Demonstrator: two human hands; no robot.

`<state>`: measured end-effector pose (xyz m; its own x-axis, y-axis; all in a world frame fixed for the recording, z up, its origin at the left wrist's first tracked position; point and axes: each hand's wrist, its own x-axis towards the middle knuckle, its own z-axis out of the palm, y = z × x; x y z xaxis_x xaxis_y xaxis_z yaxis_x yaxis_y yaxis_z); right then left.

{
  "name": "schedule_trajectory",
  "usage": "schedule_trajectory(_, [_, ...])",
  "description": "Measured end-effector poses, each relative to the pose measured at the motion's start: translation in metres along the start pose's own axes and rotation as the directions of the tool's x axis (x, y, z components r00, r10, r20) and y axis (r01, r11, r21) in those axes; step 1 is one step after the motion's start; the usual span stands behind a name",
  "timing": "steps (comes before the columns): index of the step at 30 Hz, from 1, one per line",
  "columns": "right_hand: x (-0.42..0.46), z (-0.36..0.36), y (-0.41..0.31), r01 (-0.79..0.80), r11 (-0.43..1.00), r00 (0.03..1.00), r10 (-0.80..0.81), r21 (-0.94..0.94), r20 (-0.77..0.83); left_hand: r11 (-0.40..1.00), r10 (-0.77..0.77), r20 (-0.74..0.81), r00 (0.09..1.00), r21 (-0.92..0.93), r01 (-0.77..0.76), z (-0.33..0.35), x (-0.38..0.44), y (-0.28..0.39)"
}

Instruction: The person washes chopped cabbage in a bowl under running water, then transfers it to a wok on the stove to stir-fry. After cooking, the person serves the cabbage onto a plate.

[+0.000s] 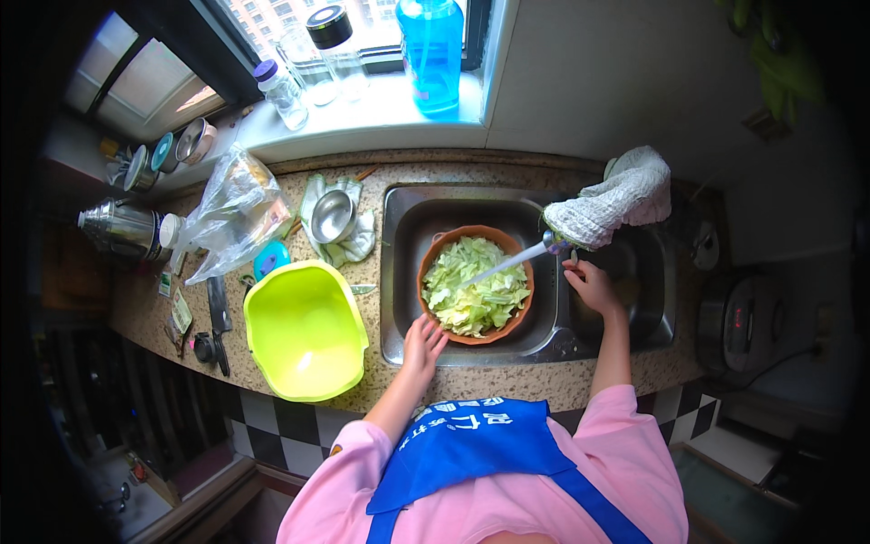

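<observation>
An orange-brown basin stands in the left bowl of a steel double sink, holding chopped leafy greens. Water runs onto the leaves from a faucet with a white cloth draped over it. My left hand rests at the basin's lower left rim, fingers apart. My right hand is raised under the faucet, over the divider and right bowl, its fingertips by a small lever-like part; whether they grip it is unclear. An empty lime-green basin sits on the counter left of the sink.
A cleaver, a peeler-like black tool, a plastic bag and a steel bowl on a cloth lie on the left counter. Bottles and a blue jug stand on the windowsill. A rice cooker is at the right.
</observation>
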<state>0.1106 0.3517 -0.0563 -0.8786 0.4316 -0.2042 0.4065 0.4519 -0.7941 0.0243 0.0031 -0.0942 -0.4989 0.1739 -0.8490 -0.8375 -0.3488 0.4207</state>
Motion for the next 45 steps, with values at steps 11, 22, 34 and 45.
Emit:
schedule_trajectory(11, [0.005, 0.005, 0.009, 0.061, 0.992, 0.995, -0.069, -0.112, -0.070, 0.926, 0.153, -0.022, 0.988, -0.346, -0.151, -0.130, -0.108, 0.044])
schedule_trajectory(22, [0.004, 0.006, 0.014, 0.052, 0.996, 0.998, -0.055, -0.072, -0.041, 0.934, 0.292, -0.249, 0.923, -0.133, -0.332, -0.157, -0.135, 0.028])
schedule_trajectory(34, [0.009, 0.000, -0.003, -0.044, 0.982, 0.999, 0.040, -0.184, -0.025, 0.904, 0.327, -0.186, 0.926, -0.224, -0.364, -0.099, -0.085, 0.031])
schedule_trajectory(45, [0.013, -0.002, -0.006, -0.039, 0.999, 0.999, 0.039, -0.021, 0.029, 0.926, -0.132, 0.246, 0.960, 0.375, 0.032, -0.049, -0.112, 0.010])
